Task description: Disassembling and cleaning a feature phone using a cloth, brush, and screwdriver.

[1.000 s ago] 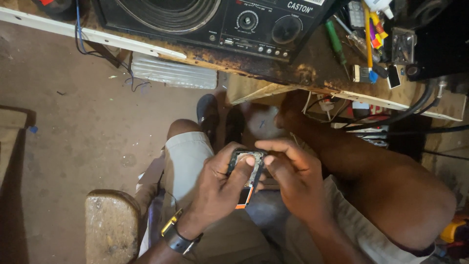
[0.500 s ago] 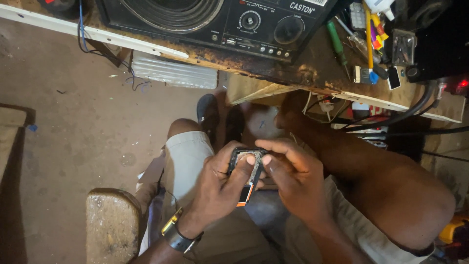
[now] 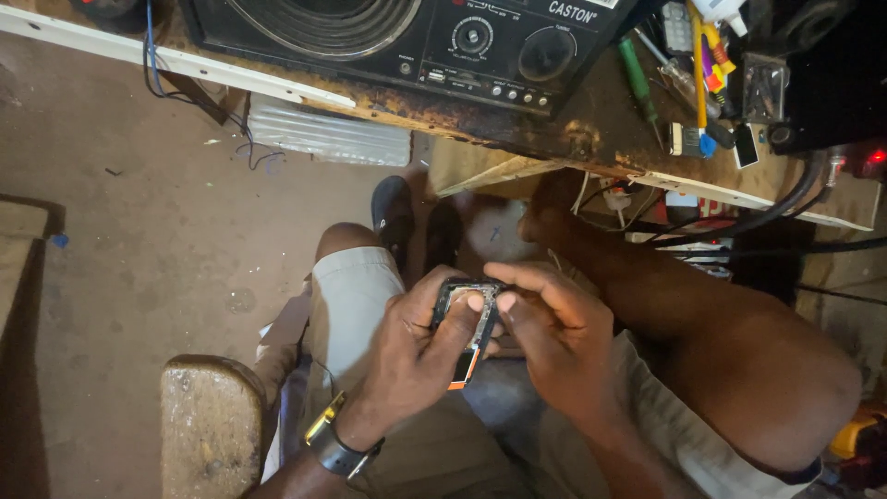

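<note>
A small opened black device frame [image 3: 465, 310] is being gripped over the lap, the left hand [image 3: 413, 356] clamped around its near side. An orange-tipped tool [image 3: 471, 356] is being held against it. The right hand [image 3: 554, 337] is closed on its far edge, fingertips [image 3: 499, 300] probing inside; steadiness is being demanded.

A worn wooden workbench [image 3: 591, 139] is running along the far side. A big black radio [image 3: 416, 37] is sitting on it. To the right of the radio, a green screwdriver [image 3: 637, 79] and a yellow tool [image 3: 698, 65] are lying on the bench, with a small metal box [image 3: 765, 88] just beside them. Under the bench, the brown floor [image 3: 139, 240] is carrying a ridged clear sheet [image 3: 328, 134] on the far side and a wooden stool [image 3: 211, 425] on the near left.
</note>
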